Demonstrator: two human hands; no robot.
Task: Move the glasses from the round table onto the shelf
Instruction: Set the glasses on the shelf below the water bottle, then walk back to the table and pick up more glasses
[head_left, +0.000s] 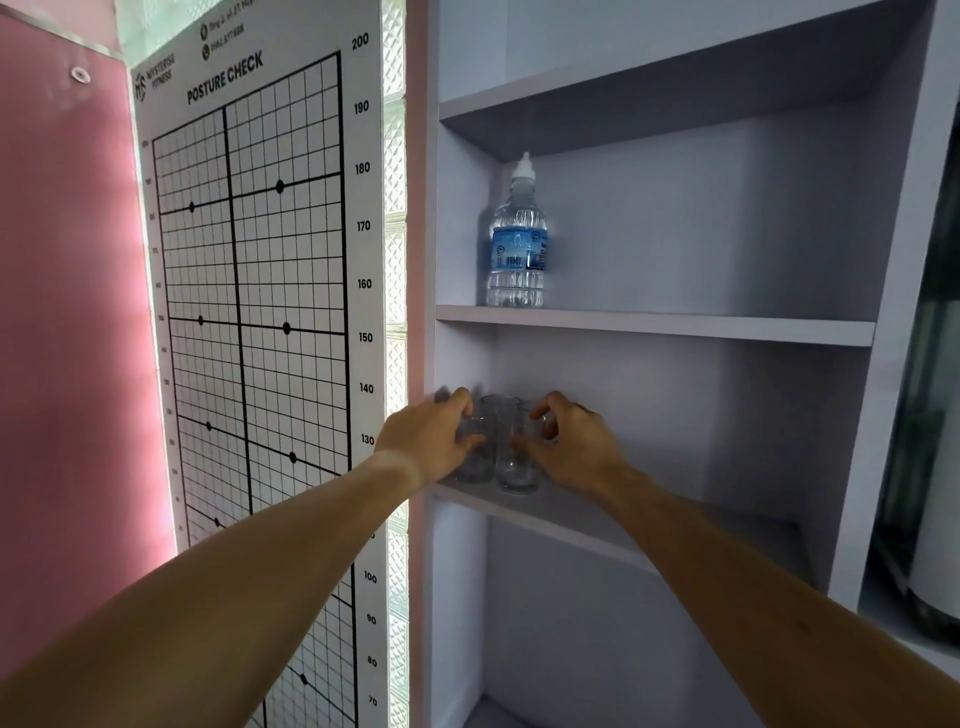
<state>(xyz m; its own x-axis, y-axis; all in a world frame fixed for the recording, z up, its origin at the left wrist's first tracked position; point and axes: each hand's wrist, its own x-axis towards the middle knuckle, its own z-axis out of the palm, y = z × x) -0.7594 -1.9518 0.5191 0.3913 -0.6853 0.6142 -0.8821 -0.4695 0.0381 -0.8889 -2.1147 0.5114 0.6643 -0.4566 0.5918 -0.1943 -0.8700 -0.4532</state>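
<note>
Together, clear empty glasses (496, 447) upright on the shelf (597, 522)

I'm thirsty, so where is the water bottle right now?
In the head view, the water bottle stands upright at the left end of a shelf board, one level above the glasses.

Two clear glasses (498, 447) are gripped side by side on the shelf (597, 525), the left hand (428, 439) wrapped round one, the right hand (571, 444) round the other. A water bottle (517, 244) is seen one board above.
</note>
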